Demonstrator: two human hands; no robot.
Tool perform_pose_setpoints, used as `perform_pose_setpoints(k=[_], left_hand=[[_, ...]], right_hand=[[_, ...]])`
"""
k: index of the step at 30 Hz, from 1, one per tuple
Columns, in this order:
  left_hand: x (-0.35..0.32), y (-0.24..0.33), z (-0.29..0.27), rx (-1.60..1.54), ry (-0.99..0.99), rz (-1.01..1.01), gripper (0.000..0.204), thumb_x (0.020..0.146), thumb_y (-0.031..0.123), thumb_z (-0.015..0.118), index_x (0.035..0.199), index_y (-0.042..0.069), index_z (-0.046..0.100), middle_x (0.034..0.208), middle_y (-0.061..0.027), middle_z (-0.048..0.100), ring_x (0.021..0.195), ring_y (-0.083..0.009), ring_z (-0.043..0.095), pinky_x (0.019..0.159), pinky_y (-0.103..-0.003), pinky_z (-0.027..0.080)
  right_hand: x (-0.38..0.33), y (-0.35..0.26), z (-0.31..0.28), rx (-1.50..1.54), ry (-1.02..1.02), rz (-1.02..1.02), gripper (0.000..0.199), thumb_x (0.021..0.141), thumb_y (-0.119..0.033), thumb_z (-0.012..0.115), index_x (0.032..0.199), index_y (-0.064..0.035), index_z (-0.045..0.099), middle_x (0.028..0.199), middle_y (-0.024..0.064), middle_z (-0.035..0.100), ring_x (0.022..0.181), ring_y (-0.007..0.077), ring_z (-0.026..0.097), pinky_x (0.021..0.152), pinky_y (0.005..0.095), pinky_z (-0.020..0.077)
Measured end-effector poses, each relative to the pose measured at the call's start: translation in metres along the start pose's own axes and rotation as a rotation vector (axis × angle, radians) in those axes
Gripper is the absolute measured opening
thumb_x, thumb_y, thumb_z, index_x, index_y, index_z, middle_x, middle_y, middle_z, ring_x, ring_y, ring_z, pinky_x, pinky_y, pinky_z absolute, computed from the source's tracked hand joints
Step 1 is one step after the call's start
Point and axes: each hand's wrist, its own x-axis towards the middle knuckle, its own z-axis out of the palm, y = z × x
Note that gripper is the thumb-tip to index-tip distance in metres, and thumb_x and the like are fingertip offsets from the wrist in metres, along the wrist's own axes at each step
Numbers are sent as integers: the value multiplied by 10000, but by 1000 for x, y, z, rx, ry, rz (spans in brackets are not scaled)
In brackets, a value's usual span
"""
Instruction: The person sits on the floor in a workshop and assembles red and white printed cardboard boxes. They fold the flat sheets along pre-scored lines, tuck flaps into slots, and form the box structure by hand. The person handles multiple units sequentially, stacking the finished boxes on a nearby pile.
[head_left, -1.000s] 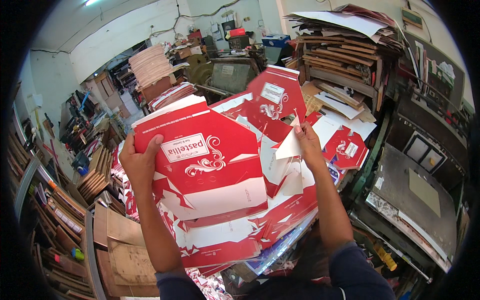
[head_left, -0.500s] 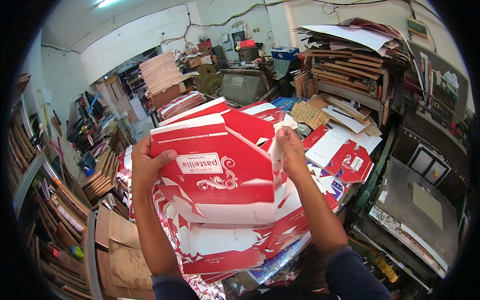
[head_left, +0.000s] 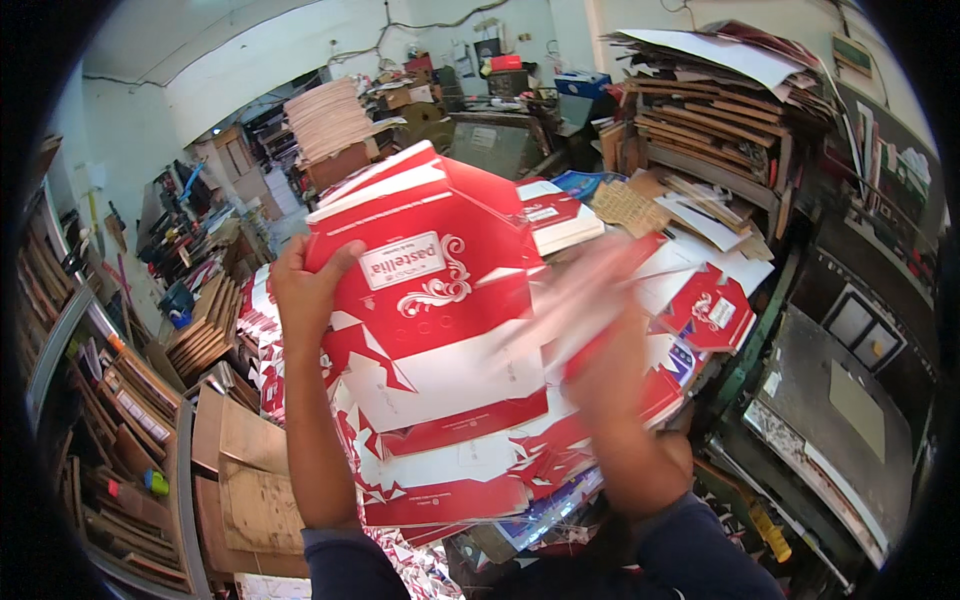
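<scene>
My left hand (head_left: 312, 275) grips the left edge of a thick stack of red and white printed cardboard box blanks (head_left: 420, 320), thumb on top. The stack is tilted up toward me, its upper edge fanned into layers. At its right side my right hand (head_left: 612, 375) is smeared by motion, so its fingers do not show clearly. Blurred red and white cardboard offcuts (head_left: 590, 300) lie between that hand and the stack's right edge; whether the fingers hold them is not visible. More printed sheets (head_left: 440, 500) with cut triangular scraps lie beneath the stack.
Finished-looking red blanks (head_left: 710, 308) and a white-edged stack (head_left: 570, 235) sit beyond on the right. A heavy machine with a flat metal plate (head_left: 825, 420) stands at the right. Wooden boards (head_left: 250, 475) are at the left, and piled boards (head_left: 710, 130) stand at the back right.
My right hand has moved down and slightly right from the stack's upper right edge, becoming blurred, with offcuts blurred beside it. The stack's lower white and red area is now more exposed.
</scene>
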Motion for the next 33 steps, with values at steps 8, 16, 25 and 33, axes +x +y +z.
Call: perform_pose_setpoints(k=[8, 16, 25, 33], left_hand=[[-9, -6, -38, -140, 76, 48, 364, 826, 201, 833, 1074, 3, 655, 993, -75, 716, 846, -126, 661, 785, -271, 537], [-54, -36, -108, -525, 328, 9, 556, 947, 361, 687, 1347, 15, 517, 1233, -148, 649, 1071, -257, 665, 939, -375, 547], [-135, -145, -91, -794, 261, -212, 668, 939, 461, 655, 1448, 83, 446, 1404, -86, 551, 1274, -259, 539, 1074, -456, 444], [-185, -199, -109, -551, 212, -340, 672, 895, 205, 729, 1465, 59, 405, 1386, -77, 552, 1264, -214, 534, 1068, -380, 425]], right_hand=[[-58, 65, 29, -30, -113, 31, 542, 800, -80, 807, 1226, -54, 475, 1206, 128, 507, 1130, 229, 525, 993, 360, 424], [-60, 121, 7, 404, -208, 568, 983, 784, -289, 863, 1503, -15, 251, 1414, 213, 471, 1274, 289, 509, 1031, 405, 463], [17, 103, -11, 485, -159, 403, 471, 825, -240, 827, 1179, -5, 625, 1077, 94, 715, 975, 152, 672, 878, 321, 531], [4, 125, -5, 366, -277, 442, 467, 825, -231, 824, 1171, -43, 572, 1112, 62, 650, 1027, 161, 618, 915, 308, 489]])
